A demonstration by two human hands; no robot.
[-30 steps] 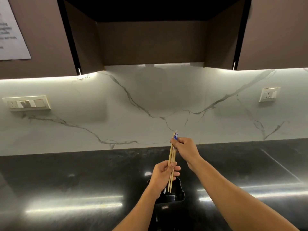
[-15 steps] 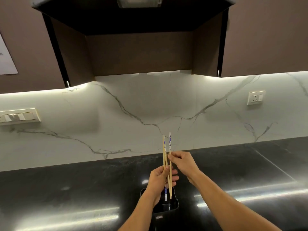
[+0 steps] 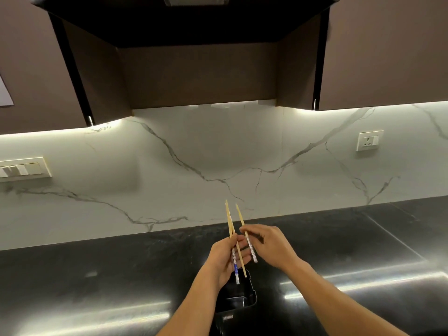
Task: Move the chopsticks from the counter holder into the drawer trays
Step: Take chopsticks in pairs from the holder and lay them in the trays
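A black holder (image 3: 242, 303) stands on the dark counter near the front edge, just below my hands. My left hand (image 3: 226, 259) grips two wooden chopsticks (image 3: 229, 219) with blue-and-white patterned ends, tips pointing up. My right hand (image 3: 271, 246) pinches a third chopstick (image 3: 240, 215), held apart to the right and tilted the same way. All three are above the holder, clear of it. No drawer or trays are in view.
The black glossy counter (image 3: 109, 275) runs left and right under a white marble backsplash. Switches (image 3: 23, 169) sit on the wall at left, a socket (image 3: 369, 140) at right. Dark cabinets and a hood (image 3: 194, 57) hang overhead.
The bundle held together by both hands has been split: my right hand drew one chopstick to the right, my left keeps two. The chopsticks rose out of the holder.
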